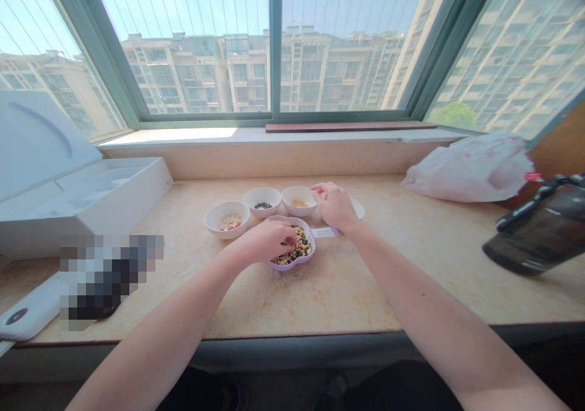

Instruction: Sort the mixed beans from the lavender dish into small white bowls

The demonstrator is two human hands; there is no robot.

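Observation:
A purple lobed bowl (311,254) holds mixed beans and kernels (299,249), dark, yellow and pale. My left hand (267,240) reaches over its left side, fingers bent together down at the beans; what they pinch is hidden. Beyond it, my right hand (336,207) is at the right rim of a white bowl (299,212) with yellow-orange kernels, its fingers drawn together; I cannot make out anything in them. Another white bowl (262,212) holds black beans, and the leftmost white bowl (227,233) has pale and reddish pieces. A white dish (359,209) is partly covered by my right hand.
A small label (324,232) lies right of the purple bowl. An open white box (132,198) and a white device (34,307) are at left, beside a pixelated patch. A plastic bag (470,170) and a dark bottle (542,234) are at right. Windows stand behind the counter (292,307).

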